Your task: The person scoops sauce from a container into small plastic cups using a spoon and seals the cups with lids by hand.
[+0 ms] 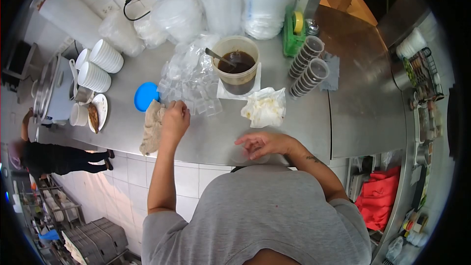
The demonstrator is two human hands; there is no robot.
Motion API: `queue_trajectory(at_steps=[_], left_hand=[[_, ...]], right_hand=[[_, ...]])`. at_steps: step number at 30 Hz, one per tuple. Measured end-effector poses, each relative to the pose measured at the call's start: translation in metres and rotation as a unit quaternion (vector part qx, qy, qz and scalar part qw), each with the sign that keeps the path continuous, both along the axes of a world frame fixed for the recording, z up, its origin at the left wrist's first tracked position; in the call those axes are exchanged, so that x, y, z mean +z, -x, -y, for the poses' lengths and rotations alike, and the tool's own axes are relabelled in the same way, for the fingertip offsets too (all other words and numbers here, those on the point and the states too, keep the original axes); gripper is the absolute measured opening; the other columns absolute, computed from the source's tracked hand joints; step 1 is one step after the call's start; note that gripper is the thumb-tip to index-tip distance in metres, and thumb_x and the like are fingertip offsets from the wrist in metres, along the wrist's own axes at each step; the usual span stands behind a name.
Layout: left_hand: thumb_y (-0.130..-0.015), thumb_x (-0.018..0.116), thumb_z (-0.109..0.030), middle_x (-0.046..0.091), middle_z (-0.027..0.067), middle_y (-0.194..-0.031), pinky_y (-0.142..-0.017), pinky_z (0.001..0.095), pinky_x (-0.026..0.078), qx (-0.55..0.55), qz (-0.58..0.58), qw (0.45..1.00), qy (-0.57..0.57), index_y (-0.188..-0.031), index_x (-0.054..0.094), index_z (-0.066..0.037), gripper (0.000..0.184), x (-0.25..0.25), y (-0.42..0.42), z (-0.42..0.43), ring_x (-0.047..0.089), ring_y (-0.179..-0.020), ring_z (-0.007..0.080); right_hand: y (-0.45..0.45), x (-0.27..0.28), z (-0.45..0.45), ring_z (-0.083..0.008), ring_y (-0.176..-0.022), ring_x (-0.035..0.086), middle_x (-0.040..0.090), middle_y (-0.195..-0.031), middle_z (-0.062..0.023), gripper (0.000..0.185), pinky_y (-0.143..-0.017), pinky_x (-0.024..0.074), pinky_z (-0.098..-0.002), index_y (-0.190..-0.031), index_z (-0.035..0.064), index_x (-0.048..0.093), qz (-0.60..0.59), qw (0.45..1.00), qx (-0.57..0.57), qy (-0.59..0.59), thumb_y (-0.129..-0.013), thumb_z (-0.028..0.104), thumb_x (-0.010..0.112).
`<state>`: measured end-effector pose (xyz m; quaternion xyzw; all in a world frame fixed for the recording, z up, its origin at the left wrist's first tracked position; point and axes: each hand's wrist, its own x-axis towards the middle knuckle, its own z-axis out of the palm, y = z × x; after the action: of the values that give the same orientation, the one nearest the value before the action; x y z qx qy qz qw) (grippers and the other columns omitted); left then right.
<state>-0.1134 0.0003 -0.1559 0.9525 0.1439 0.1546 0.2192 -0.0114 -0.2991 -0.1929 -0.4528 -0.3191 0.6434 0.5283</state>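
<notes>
My left hand (176, 119) has its fingers curled and pressed together beside a heap of small clear plastic pieces (189, 81); anything in the pinch is too small to make out. Its wrist passes by a crumpled beige cloth (152, 127). At the counter's front edge, my right hand (265, 145) curves its fingers around a clear plastic cup (239, 154), partly hidden by them. Ahead stands a tub (237, 51) of dark brown liquid with a metal spoon (220, 58) leaning in it. A crumpled, stained paper towel (265, 108) lies between the tub and my right hand.
Two stacks of filled clear cups (309, 71) stand right, near a green tape dispenser (290, 34). A blue lid (146, 96), white bowl stacks (100, 66) and a plate (100, 108) are left. Plastic-wrapped packs (221, 0) line the back. Another person (64, 157) stands far left.
</notes>
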Motion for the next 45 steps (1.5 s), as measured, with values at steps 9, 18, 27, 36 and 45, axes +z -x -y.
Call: queue_trajectory(at_steps=[9,18,27,36,45], left_hand=[[-0.084,0.062,-0.009,0.060,0.0171,-0.078,-0.061,0.0410,0.047,0.007,0.074,0.997,0.037,-0.091,0.059,0.003,0.014,-0.017,-0.022,0.018,0.058,-0.065,0.0342],[-0.083,0.067,-0.010,0.058,0.0125,-0.068,-0.057,0.0332,0.045,-0.015,0.190,0.982,0.004,-0.097,0.058,0.003,0.021,0.077,-0.119,0.035,0.054,-0.059,0.0225],[-0.084,0.062,-0.007,0.061,0.0175,-0.078,-0.063,0.0367,0.047,-0.194,0.140,0.971,-0.019,-0.088,0.059,0.000,0.009,0.087,-0.135,0.068,0.061,-0.070,0.0330],[-0.087,0.060,-0.008,0.058,0.0134,-0.075,-0.063,0.0353,0.046,-0.226,0.175,0.958,0.005,-0.086,0.061,0.000,0.008,0.096,-0.126,0.055,0.057,-0.065,0.0276],[-0.087,0.058,-0.019,0.047,0.0042,-0.055,-0.048,0.0286,0.032,0.037,0.117,0.936,0.329,-0.075,0.061,0.002,0.025,0.085,-0.128,0.005,0.043,-0.051,0.0114]], right_hand=[[-0.004,0.010,0.001,-0.0085,-0.078,0.056,0.060,-0.085,-0.0003,0.020,-0.072,0.0464,-0.0250,-0.101,0.0049,0.059,0.212,0.977,0.012,0.018,-0.083,0.010,0.066],[-0.036,0.059,0.005,-0.0063,-0.070,0.053,0.056,-0.077,0.0005,0.012,-0.063,0.0445,-0.0230,-0.080,0.0049,0.052,0.207,0.866,-0.454,-0.034,-0.083,0.005,0.063],[-0.032,0.055,0.007,-0.0083,-0.071,0.052,0.056,-0.078,-0.0020,0.012,-0.061,0.0449,-0.0235,-0.080,0.0050,0.050,0.147,0.845,-0.511,-0.060,-0.087,0.006,0.060],[-0.045,0.093,0.000,-0.0089,-0.076,0.053,0.054,-0.086,-0.0027,0.013,-0.062,0.0484,-0.0240,-0.082,-0.0026,0.054,0.278,0.747,-0.596,-0.094,-0.089,0.007,0.060],[-0.080,0.122,-0.025,-0.0107,-0.076,0.054,0.053,-0.086,-0.0059,0.013,-0.059,0.0476,-0.0227,-0.084,-0.0033,0.056,0.388,0.642,-0.650,-0.121,-0.087,0.007,0.063]])
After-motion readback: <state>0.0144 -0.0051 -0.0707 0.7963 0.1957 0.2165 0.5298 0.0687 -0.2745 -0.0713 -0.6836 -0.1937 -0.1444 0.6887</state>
